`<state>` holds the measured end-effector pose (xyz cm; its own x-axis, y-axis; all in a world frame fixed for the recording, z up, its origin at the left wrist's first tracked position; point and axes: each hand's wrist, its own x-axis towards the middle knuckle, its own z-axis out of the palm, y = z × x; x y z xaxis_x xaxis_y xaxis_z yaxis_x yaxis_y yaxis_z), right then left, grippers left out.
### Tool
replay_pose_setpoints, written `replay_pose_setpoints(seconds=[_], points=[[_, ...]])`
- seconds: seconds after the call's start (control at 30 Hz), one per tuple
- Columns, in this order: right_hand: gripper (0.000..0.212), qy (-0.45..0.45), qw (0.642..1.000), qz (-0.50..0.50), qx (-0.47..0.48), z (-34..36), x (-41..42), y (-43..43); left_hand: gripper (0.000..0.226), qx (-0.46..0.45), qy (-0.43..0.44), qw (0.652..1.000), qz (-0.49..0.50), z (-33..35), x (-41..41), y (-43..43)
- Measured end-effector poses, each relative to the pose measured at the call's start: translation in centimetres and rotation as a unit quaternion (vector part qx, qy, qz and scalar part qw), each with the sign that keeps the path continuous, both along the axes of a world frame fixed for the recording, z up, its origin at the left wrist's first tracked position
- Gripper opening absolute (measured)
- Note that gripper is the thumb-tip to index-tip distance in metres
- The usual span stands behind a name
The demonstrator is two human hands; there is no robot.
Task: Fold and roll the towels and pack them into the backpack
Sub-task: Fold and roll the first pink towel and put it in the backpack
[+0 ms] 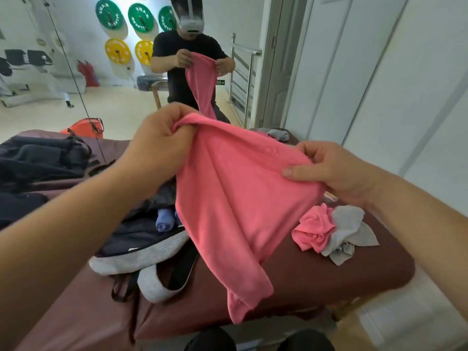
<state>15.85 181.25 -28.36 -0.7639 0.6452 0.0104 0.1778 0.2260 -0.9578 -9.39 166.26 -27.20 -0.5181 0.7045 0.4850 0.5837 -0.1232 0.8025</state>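
My left hand [162,145] and right hand [336,171] each pinch a top corner of the pink towel [240,198], hanging just right of the open backpack [136,239] (blue roll [163,220] inside); I'd level the corners before folding.

Towels around one backpack [141,249]
Pink, two: raised pink towel [235,198] and crumpled pink towel [314,231], both right of it. Grey, two: grey towel [352,229] right of it, second grey towel [277,134] beyond it. Blue, one: blue roll [163,221] inside it.
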Motion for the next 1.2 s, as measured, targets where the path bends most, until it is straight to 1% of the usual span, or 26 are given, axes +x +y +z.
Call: replay_pose_setpoints(seconds=[0.03, 0.1, 0.17, 0.2, 0.27, 0.3, 0.33, 0.37, 0.4, 0.43, 0.5, 0.53, 0.57, 0.63, 0.73, 0.83, 0.87, 0.9, 0.97, 1.07, 1.13, 1.2], points=[[0.036, -0.013, 1.000, 0.001, 0.016, 0.7, 0.0, 0.3, 0.023, -0.003, 0.006, 1.000, -0.002, 0.4, -0.5, 0.3], [0.035, -0.054, 0.998, -0.001, 0.024, 1.3, 0.0, 0.8, 0.020, -0.043, 0.030, 0.998, -0.018, 0.1, -1.0, 1.1], [0.036, -0.082, 0.997, -0.008, 0.012, 0.7, -0.4, 1.3, 0.034, -0.104, 0.078, 0.991, -0.026, -1.2, -0.9, 1.8], [0.030, -0.087, 0.996, -0.030, 0.019, 0.2, -0.7, 1.7, 0.040, -0.135, 0.115, 0.984, -0.024, -1.9, -1.2, 2.3], [0.016, -0.091, 0.981, -0.136, 0.101, -0.6, -1.4, 3.1, 0.044, -0.199, 0.214, 0.956, 0.000, -2.8, -2.4, 3.5], [0.018, -0.085, 0.966, -0.194, 0.146, -0.7, -1.7, 4.0, 0.042, -0.225, 0.255, 0.940, 0.016, -2.8, -3.2, 4.2], [0.019, -0.068, 0.954, -0.239, 0.169, -0.5, -2.1, 4.6, 0.039, -0.240, 0.277, 0.930, 0.032, -2.5, -3.9, 4.8], [0.016, -0.039, 0.948, -0.267, 0.171, -0.1, -2.4, 5.1, 0.037, -0.245, 0.282, 0.927, 0.045, -2.0, -4.3, 5.5], [0.010, -0.001, 0.944, -0.287, 0.165, 0.6, -2.8, 5.4, 0.034, -0.237, 0.269, 0.932, 0.054, -1.2, -4.6, 6.1], [0.005, 0.037, 0.937, -0.306, 0.163, 1.3, -3.1, 5.8, 0.030, -0.218, 0.228, 0.948, 0.053, -0.4, -4.7, 6.7], [0.010, 0.105, 0.917, -0.339, 0.179, 2.6, -3.6, 6.1, 0.027, -0.162, 0.118, 0.979, 0.034, 1.0, -4.8, 7.5], [0.013, 0.129, 0.905, -0.349, 0.205, 3.0, -3.8, 6.1, 0.029, -0.131, 0.075, 0.988, 0.022, 1.4, -4.8, 7.6], [0.016, 0.143, 0.894, -0.353, 0.236, 3.2, -3.8, 6.0, 0.029, -0.103, 0.055, 0.993, 0.013, 1.7, -4.8, 7.4], [0.018, 0.153, 0.882, -0.355, 0.271, 3.1, -3.5, 5.3, 0.029, -0.078, 0.052, 0.996, -0.008, 1.3, -4.6, 6.7], [0.024, 0.161, 0.890, -0.344, 0.252, 1.0, -1.8, 3.5, 0.030, -0.102, 0.033, 0.992, -0.059, -1.1, -4.0, 4.5], [0.034, 0.119, 0.925, -0.290, 0.215, -3.3, 1.3, 1.8, 0.033, -0.154, 0.054, 0.982, -0.091, -4.9, -3.4, 1.7], [0.033, 0.088, 0.941, -0.265, 0.193, -5.1, 2.4, 1.3, 0.033, -0.174, 0.056, 0.978, -0.097, -6.3, -3.2, 0.9], [0.027, 0.050, 0.955, -0.240, 0.168, -6.9, 3.3, 0.7, 0.032, -0.191, 0.055, 0.974, -0.104, -7.7, -2.8, 0.1], [0.014, -0.037, 0.971, -0.203, 0.120, -10.6, 4.7, -0.4, 0.028, -0.225, 0.045, 0.966, -0.116, -10.5, -1.8, -1.1], [0.011, -0.120, 0.978, -0.165, 0.047, -14.5, 5.8, -1.8, 0.024, -0.279, 0.026, 0.951, -0.131, -13.6, -0.1, -2.4], [0.009, -0.152, 0.975, -0.161, 0.013, -15.8, 6.3, -2.2, 0.022, -0.319, -0.002, 0.937, -0.141, -14.9, 0.6, -3.0], [0.013, -0.167, 0.972, -0.164, -0.018, -16.5, 6.9, -2.2, 0.020, -0.353, -0.008, 0.923, -0.155, -15.7, 0.9, -3.3]])
